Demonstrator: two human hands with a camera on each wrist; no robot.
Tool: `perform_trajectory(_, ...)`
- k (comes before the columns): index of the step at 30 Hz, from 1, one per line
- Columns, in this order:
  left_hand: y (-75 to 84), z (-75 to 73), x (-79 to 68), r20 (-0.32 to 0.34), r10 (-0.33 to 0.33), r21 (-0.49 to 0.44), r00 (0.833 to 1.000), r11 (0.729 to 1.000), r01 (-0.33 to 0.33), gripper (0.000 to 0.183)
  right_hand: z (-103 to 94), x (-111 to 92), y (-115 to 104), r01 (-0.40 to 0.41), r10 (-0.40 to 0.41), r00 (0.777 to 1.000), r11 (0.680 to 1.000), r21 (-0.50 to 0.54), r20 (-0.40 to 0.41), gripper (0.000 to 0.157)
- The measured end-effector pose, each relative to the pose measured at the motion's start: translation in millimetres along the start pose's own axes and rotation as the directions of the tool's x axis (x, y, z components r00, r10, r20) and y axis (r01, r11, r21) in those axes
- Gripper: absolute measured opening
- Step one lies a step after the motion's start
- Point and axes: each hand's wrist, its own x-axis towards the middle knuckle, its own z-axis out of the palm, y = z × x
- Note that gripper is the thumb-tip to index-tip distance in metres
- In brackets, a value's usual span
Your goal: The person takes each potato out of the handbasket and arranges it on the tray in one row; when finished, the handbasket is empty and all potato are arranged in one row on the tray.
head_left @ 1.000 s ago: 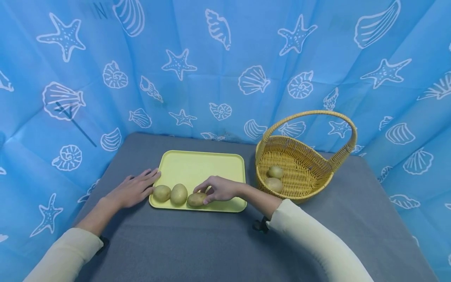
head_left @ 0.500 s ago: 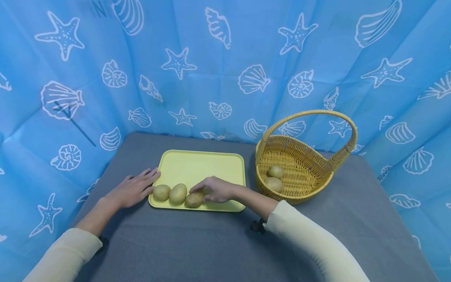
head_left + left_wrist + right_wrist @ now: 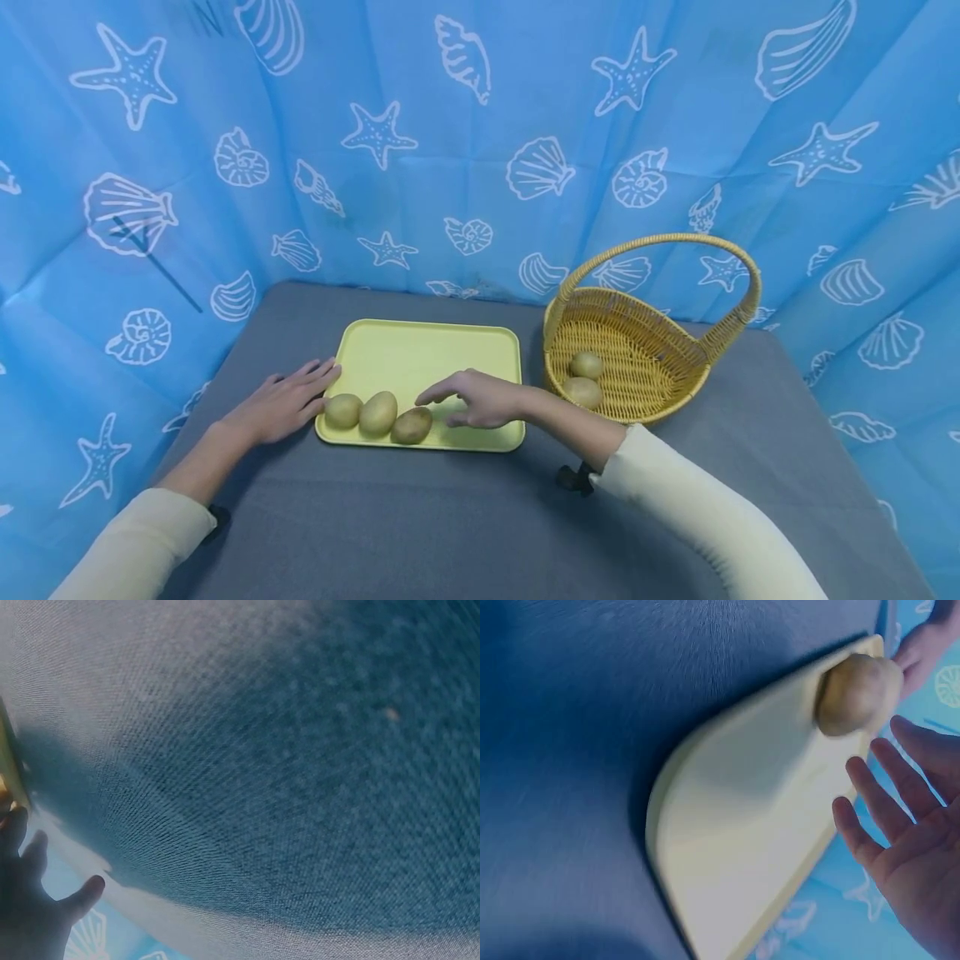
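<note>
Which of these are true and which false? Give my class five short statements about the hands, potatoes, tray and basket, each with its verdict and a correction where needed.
1. Three potatoes lie on the yellow tray. True.
2. The right hand grips a potato. False: its fingers are extended and it holds nothing.
3. The left hand is at the left edge of the tray. True.
4. The wicker basket holds four potatoes. False: two potatoes show in it.
5. In the head view, the basket stands to the right of the tray. True.
</note>
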Motion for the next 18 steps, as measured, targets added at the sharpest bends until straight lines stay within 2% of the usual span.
perform_trajectory(6, 0.6, 0.0, -0.3, 0.000, -0.001, -0.015, 1.000, 1.000, 0.001, 0.061, -26.7, -45.0, -0.5, -0.015, 0.015, 1.000, 0.999, 0.044, 0.015, 0.049)
perform_trajectory(9, 0.9, 0.0, -0.4, 0.000, -0.002, -0.017, 1.000, 1.000, 0.002, 0.060, -41.3, -69.5, 1.6, -0.054, 0.053, 0.999, 0.997, 0.061, 0.010, 0.050)
perform_trajectory(12, 1.6, -0.4, -0.6, 0.001, -0.003, -0.019, 1.000, 1.000, 0.003, 0.060, -55.4, -93.1, 7.6, -0.088, 0.089, 0.996, 0.993, 0.079, 0.002, 0.050)
perform_trajectory(18, 3.1, -2.3, -1.1, 0.003, 0.000, -0.016, 1.000, 1.000, 0.000, 0.061, -81.2, -136.9, 26.5, -0.162, 0.164, 0.986, 0.970, 0.183, 0.007, 0.049)
